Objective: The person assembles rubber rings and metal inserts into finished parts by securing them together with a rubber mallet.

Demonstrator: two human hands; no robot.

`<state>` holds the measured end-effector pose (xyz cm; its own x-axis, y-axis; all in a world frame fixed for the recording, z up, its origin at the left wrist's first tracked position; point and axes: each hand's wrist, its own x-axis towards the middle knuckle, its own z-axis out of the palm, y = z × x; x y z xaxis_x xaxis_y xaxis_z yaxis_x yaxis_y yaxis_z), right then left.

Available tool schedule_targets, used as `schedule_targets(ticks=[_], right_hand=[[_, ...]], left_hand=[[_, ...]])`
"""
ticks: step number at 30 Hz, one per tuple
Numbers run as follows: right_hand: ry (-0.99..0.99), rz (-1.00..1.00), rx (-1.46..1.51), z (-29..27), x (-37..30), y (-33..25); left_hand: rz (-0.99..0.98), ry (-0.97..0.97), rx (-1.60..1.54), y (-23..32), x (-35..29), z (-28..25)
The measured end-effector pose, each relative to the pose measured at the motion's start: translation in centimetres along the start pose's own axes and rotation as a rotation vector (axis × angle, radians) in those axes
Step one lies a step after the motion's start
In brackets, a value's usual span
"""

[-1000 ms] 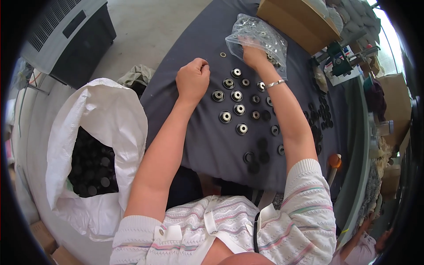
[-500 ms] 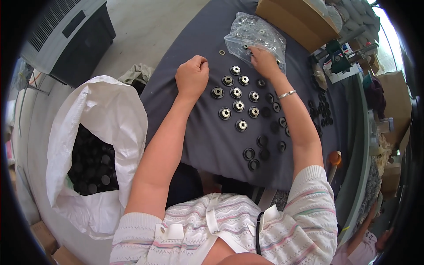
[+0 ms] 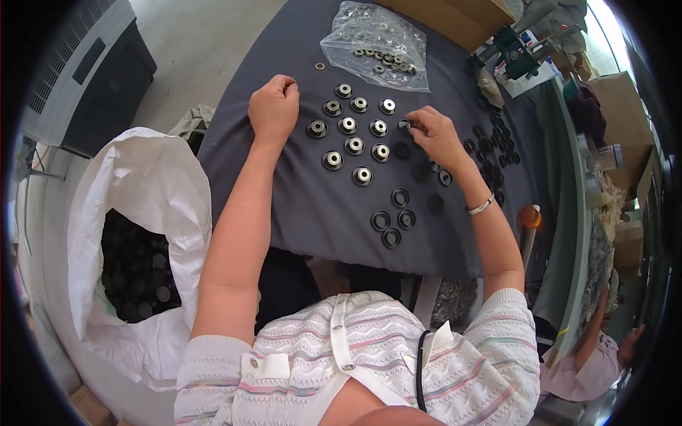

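Note:
My right hand (image 3: 435, 135) pinches the edge of a small black round cap (image 3: 404, 124) over the dark cloth. To its left stand several black caps, each with a silver ring bearing seated on top, such as this bearing (image 3: 347, 125). My left hand (image 3: 274, 108) is closed, resting left of that group; whatever its fingers hold, if anything, is hidden. Beyond the caps lies a clear plastic bag (image 3: 376, 46) of loose bearings, and a single flat ring (image 3: 320, 66) sits beside it. Nearer me are several black caps without bearings (image 3: 400, 197).
A white woven sack (image 3: 188, 227) full of black caps stands at the left. More black caps (image 3: 490, 145) lie on the right of the table. A cardboard box (image 3: 455, 21) and a green metal device (image 3: 518, 57) stand at the back. Another person's sleeve (image 3: 593, 369) shows at lower right.
My right hand has left the plastic bag and come nearer, to a black cap. One more cap at the group's right now bears a bearing. My left hand stays closed. The whole view has shifted.

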<state>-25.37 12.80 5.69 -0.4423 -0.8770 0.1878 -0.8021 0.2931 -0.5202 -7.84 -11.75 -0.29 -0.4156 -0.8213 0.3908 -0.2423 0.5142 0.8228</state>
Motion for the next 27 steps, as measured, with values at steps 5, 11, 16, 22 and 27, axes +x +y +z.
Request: schedule_targets(ticks=[5,11,16,22,27], right_hand=[[-0.038,-0.018,-0.066,0.2,-0.1,0.5],[-0.07,-0.027,-0.135,0.1,0.2,0.2],[-0.064,-0.075,-0.168,0.3,0.5,0.4],[-0.06,-0.133,-0.215,0.4,0.9,0.7],[-0.051,-0.183,-0.253,0.5,0.9,0.9]], left_hand=[[0.008,0.0,0.016,0.2,0.0,-0.1],[0.012,0.0,0.0,0.2,-0.1,-0.1],[0.014,0.006,-0.002,0.1,-0.1,0.0],[0.036,0.015,0.015,0.1,0.2,0.3],[0.049,0.025,0.011,0.0,0.2,0.1]])
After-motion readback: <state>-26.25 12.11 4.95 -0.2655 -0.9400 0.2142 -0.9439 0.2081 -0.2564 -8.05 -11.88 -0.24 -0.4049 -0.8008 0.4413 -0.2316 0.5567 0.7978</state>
